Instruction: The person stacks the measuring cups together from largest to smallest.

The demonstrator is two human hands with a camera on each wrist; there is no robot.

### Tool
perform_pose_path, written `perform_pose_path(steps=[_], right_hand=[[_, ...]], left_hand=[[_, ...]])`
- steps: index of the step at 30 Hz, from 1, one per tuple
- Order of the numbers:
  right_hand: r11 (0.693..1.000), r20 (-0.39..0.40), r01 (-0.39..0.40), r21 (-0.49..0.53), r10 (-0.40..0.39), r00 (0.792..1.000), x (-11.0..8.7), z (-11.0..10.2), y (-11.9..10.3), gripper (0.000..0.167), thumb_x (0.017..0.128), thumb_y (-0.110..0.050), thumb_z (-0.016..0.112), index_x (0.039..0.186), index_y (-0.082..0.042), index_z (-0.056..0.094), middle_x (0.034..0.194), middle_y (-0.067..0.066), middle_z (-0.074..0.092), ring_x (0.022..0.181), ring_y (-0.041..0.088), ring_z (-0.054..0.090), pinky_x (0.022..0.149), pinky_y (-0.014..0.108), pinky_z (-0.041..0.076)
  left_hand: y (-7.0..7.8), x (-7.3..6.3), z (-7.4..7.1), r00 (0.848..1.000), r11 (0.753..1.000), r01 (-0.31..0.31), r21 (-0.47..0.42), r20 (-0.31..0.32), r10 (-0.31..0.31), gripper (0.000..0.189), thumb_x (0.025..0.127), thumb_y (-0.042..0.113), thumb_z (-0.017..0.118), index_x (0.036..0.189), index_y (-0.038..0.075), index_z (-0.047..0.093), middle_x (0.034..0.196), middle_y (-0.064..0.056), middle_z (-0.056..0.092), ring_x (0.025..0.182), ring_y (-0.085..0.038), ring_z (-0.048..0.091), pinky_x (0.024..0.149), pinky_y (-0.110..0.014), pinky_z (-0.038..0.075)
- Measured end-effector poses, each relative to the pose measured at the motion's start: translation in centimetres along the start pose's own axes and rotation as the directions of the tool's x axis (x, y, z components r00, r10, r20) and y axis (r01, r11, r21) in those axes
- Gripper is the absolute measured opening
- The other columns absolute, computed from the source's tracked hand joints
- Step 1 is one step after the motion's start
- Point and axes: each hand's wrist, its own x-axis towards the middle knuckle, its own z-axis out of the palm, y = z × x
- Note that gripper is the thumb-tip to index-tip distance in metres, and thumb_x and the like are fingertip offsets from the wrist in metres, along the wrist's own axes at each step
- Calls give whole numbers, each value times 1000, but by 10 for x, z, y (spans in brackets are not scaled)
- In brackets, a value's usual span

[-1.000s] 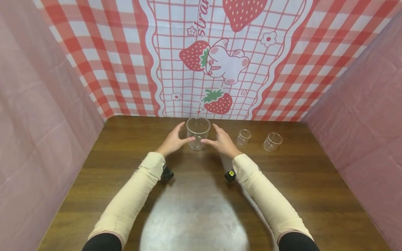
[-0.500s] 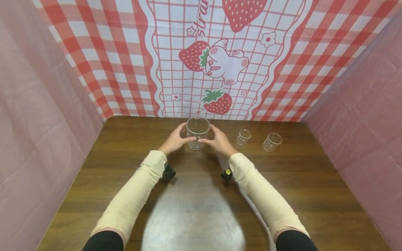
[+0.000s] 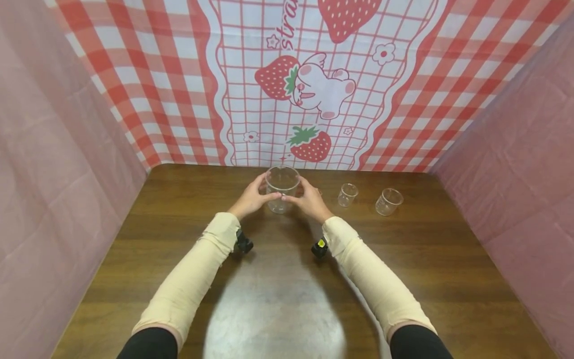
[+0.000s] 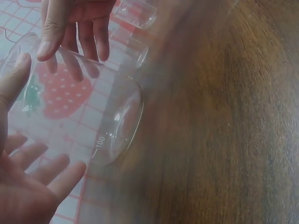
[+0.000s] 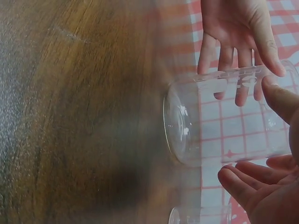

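A large clear glass beaker (image 3: 281, 184) stands upright near the table's back edge, and both hands hold it between them. My left hand (image 3: 252, 199) grips its left side, thumb across the front and fingers spread around the wall. On the opposite side my right hand (image 3: 311, 200) does the same, so the thumb tips nearly meet. In the left wrist view a white "100" mark shows near the base of the beaker (image 4: 112, 126). The right wrist view shows fingers of both hands along the glass wall of the beaker (image 5: 224, 121).
To the right stand a small glass beaker (image 3: 347, 195) and a somewhat bigger glass beaker (image 3: 388, 202). Behind the wooden table (image 3: 278, 279) hangs a strawberry-print checked cloth (image 3: 179, 89). Pink cloths (image 3: 58, 149) flank both sides.
Both hands have closed in from the sides onto the large beaker, the right hand moving leftward to its wall. The thumbs have drawn closer together. The beaker shows no clear movement.
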Motion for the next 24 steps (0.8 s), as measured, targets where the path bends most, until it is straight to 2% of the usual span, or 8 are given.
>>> perform_pose_path(steps=[9,24], right_hand=[[1000,-15,-2,-6,1,1000,1,2,0,82,80,-27,80,146,-2,38,126,24,63,112,37,64,98,46,54],[1000,-38,0,-2,0,999,-3,-1,-8,80,79,-27,81,143,-3,42,124,23,65,110,36,65,96,45,56]], left_hand=[[-1,0,1,1000,1000,-5,-3,-3,5,87,86,32,74,155,17,24,155,-16,37,137,-37,44,115,-53,37],[-2,-1,-1,999,995,-30,-95,-27,28,84,84,27,77,153,16,31,153,-15,41,132,-36,50,108,-47,47]])
